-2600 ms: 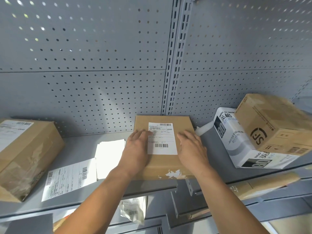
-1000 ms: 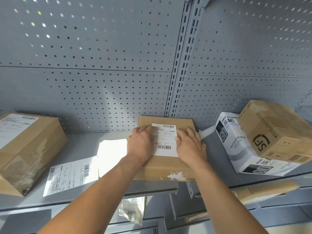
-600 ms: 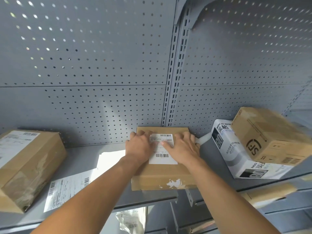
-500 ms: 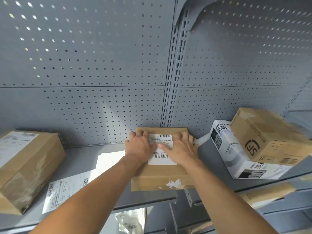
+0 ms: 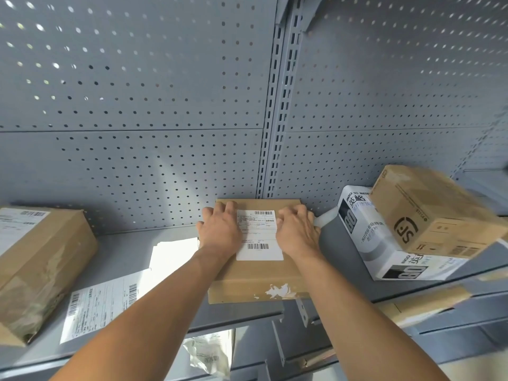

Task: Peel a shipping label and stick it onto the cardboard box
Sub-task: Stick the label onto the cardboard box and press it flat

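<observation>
A flat brown cardboard box lies on the grey shelf against the pegboard wall. A white shipping label with barcodes lies flat on its top face. My left hand rests palm down on the box at the label's left edge. At the label's right edge my right hand also presses flat, fingers reaching the far edge of the box. Neither hand holds anything. A torn white patch marks the box's front face.
Loose label sheets and a white paper stack lie on the shelf to the left, beside a large taped box. At the right a white printed carton carries a tilted brown box. Lower shelves hold a plastic bag.
Both hands slid apart from the middle of the label to its left and right edges, uncovering it. The view tilted slightly; the box has not moved.
</observation>
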Available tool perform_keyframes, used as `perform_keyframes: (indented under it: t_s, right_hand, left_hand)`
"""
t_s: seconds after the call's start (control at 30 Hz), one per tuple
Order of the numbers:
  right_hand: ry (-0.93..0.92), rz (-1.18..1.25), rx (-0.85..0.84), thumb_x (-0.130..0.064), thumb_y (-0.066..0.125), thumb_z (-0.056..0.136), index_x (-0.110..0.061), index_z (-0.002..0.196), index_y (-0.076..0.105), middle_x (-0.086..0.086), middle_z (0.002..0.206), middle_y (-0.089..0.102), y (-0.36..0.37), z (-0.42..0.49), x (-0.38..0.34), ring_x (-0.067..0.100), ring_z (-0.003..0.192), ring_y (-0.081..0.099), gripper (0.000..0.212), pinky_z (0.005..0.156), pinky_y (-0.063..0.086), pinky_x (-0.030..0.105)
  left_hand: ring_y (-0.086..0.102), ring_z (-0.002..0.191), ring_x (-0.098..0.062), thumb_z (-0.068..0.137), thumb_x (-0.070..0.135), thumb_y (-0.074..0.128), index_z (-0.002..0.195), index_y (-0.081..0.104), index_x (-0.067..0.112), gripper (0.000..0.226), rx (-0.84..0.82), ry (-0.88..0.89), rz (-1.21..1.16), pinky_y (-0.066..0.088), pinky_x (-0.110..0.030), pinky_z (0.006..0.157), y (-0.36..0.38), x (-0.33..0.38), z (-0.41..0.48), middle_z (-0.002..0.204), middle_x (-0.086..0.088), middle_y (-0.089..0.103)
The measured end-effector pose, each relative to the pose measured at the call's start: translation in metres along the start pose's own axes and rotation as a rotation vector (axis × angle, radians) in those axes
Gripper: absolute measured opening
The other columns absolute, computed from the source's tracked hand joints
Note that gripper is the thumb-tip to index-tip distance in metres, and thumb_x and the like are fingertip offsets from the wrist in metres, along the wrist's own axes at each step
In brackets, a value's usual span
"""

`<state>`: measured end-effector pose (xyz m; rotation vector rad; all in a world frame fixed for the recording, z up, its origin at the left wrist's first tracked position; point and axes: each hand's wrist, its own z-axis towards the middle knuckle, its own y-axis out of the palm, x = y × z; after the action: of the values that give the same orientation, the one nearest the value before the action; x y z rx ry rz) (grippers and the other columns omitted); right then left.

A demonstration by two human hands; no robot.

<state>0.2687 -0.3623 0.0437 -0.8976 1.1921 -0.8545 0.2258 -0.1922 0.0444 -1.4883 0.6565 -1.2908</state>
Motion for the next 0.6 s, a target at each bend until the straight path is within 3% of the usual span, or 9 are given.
perform_keyframes:
  t_s: [0.07, 0.13, 0.17, 0.23, 0.3, 0.43, 0.6]
  right_hand:
    - [0.0, 0.008, 0.013, -0.031, 0.044, 0.104, -0.026, 0.127, 0.06, 0.004, 0.134, 0.049, 0.0002, -0.0002, 0.0, 0.027, 0.125, 0.042, 0.029, 0.101, 0.042, 0.052]
    - [0.014, -0.004, 0.005, -0.046, 0.043, 0.102, -0.025, 0.129, 0.06, 0.005, 0.136, 0.048, -0.001, -0.0003, -0.0012, 0.028, 0.127, 0.042, 0.038, 0.102, 0.042, 0.053]
    - [0.02, -0.019, -0.008, -0.058, 0.042, 0.098, -0.025, 0.13, 0.059, 0.004, 0.137, 0.047, -0.0013, -0.0003, -0.002, 0.029, 0.128, 0.042, 0.049, 0.103, 0.042, 0.053]
    - [0.026, -0.04, -0.037, -0.079, 0.041, 0.086, -0.026, 0.133, 0.058, 0.003, 0.138, 0.046, -0.0019, -0.0002, -0.0033, 0.029, 0.13, 0.042, 0.073, 0.104, 0.043, 0.053]
    - [0.024, -0.048, -0.05, -0.085, 0.045, 0.079, -0.027, 0.135, 0.056, 0.002, 0.138, 0.045, -0.0018, -0.0003, -0.0037, 0.029, 0.131, 0.041, 0.082, 0.104, 0.043, 0.053]
    - [0.016, -0.033, -0.029, -0.076, 0.053, 0.085, -0.026, 0.133, 0.058, 0.003, 0.137, 0.047, -0.002, -0.0015, -0.0019, 0.03, 0.13, 0.042, 0.069, 0.103, 0.043, 0.053]
    - [0.001, 0.018, 0.002, -0.041, 0.053, 0.101, -0.026, 0.129, 0.062, 0.005, 0.136, 0.049, -0.0034, -0.0038, 0.0011, 0.028, 0.128, 0.043, 0.033, 0.103, 0.044, 0.053]
  left_hand:
    - [0.04, 0.122, -0.033, 0.091, 0.008, 0.042, 0.138, 0.045, 0.023, 0.05, 0.007, -0.002, -0.02, 0.043, -0.05, 0.093, 0.0, -0.0011, -0.0002, 0.134, -0.005, 0.052]
    - [0.04, 0.123, -0.033, 0.095, 0.017, 0.043, 0.138, 0.045, 0.023, 0.043, 0.031, 0.002, -0.035, 0.043, -0.051, 0.094, 0.0003, -0.0007, -0.0009, 0.135, -0.005, 0.052]
    - [0.04, 0.124, -0.033, 0.098, 0.029, 0.044, 0.139, 0.044, 0.023, 0.041, 0.038, 0.006, -0.032, 0.042, -0.051, 0.095, 0.0009, -0.0006, -0.0013, 0.136, -0.005, 0.052]
    - [0.041, 0.126, -0.033, 0.094, 0.061, 0.046, 0.142, 0.043, 0.025, 0.06, 0.027, 0.019, 0.011, 0.043, -0.052, 0.096, 0.002, -0.0001, -0.0017, 0.139, -0.005, 0.05]
    - [0.041, 0.126, -0.032, 0.084, 0.08, 0.045, 0.142, 0.042, 0.026, 0.079, 0.018, 0.02, 0.031, 0.043, -0.053, 0.096, 0.0017, -0.0003, -0.0012, 0.14, -0.004, 0.049]
    - [0.041, 0.128, -0.032, 0.082, 0.081, 0.049, 0.143, 0.041, 0.027, 0.082, 0.026, 0.009, 0.014, 0.043, -0.053, 0.095, 0.001, 0.0005, -0.0012, 0.142, -0.003, 0.049]
    - [0.041, 0.126, -0.033, 0.098, 0.049, 0.053, 0.144, 0.04, 0.028, 0.052, 0.038, 0.002, -0.026, 0.043, -0.051, 0.096, -0.0018, 0.0016, -0.0026, 0.141, -0.004, 0.051]
